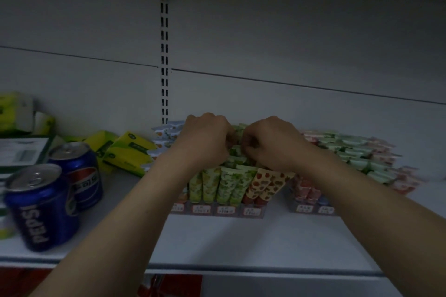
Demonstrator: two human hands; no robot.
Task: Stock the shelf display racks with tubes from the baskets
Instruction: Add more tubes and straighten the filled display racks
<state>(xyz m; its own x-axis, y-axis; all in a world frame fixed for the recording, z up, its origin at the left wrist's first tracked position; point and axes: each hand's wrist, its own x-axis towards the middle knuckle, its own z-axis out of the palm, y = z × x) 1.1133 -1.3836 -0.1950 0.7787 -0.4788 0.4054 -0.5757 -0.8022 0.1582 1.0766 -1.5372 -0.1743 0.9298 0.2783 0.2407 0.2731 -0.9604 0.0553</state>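
left grip [205, 138] and right grip [270, 142] are both pinching green tubes [239, 130] in the display rack [252, 211] on the shelf [217, 236].

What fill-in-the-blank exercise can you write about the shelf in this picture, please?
1. The left hand and the right hand both hold ____ tubes in the display rack.
2. Left of the display rack, ____ blue Pepsi cans stand on the shelf.
3. The tissue packs behind the cans are ____ in colour.

Missing words: green; two; yellow.
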